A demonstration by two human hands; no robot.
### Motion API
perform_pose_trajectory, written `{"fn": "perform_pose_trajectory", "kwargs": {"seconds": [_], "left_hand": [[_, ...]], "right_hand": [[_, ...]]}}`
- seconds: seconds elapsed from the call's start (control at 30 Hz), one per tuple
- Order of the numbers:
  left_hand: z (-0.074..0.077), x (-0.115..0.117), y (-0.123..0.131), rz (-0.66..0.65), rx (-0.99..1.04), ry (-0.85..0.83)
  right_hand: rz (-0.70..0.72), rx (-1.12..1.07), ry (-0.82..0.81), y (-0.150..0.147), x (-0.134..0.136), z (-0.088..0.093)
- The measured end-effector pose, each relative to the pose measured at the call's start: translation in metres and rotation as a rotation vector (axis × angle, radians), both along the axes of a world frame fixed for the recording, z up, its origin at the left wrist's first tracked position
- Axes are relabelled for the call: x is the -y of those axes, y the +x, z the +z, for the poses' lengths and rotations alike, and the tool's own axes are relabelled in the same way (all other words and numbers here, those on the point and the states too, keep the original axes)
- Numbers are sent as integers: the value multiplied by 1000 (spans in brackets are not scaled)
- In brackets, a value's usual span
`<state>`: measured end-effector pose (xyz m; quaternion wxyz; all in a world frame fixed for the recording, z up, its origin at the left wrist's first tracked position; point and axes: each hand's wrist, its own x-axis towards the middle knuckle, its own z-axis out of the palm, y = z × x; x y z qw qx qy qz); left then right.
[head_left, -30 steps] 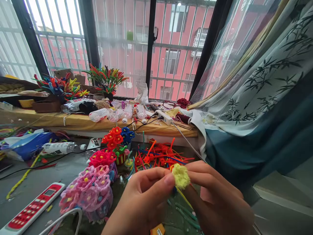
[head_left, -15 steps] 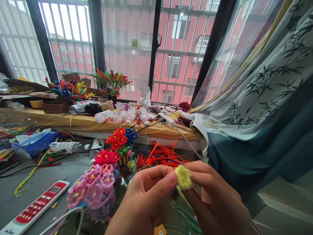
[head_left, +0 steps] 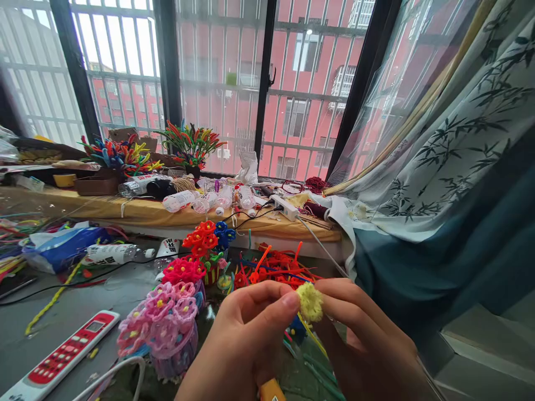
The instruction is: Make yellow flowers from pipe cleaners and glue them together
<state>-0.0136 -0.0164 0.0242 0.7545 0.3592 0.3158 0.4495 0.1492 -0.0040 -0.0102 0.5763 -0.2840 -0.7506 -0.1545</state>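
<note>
Both my hands hold a small fuzzy yellow pompom of coiled pipe cleaner low in the middle of the view. My left hand pinches its left side with thumb and forefinger. My right hand grips its right side with curled fingers. A thin yellow stem runs down from the pompom between my hands. Just behind them lies a loose pile of red and orange pipe cleaners.
Pink pipe-cleaner flower baskets and red and blue flowers stand to the left on the grey table. A red-and-white remote, a white cable, a bottle and a blue bag lie further left. The cluttered sill and a curtain bound the space.
The camera has tilted slightly, shifting the scene right and down. My hands stay pinched on the yellow pompom, which has barely moved.
</note>
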Motion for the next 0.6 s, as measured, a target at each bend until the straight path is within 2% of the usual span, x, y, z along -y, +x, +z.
{"fn": "perform_pose_trajectory", "kwargs": {"seconds": [0.13,0.27,0.43,0.6], "left_hand": [[-1,1,0,5,-27,36],[2,1,2,73,-120,96],[4,2,3,231,-361,410],[1,2,6,342,-512,565]], "right_hand": [[18,-38,-2,-1,1,2],[137,-270,-139,-6,1,-3],[262,-463,-218,-10,-4,-10],[323,-471,-210,-13,-5,-5]]}}
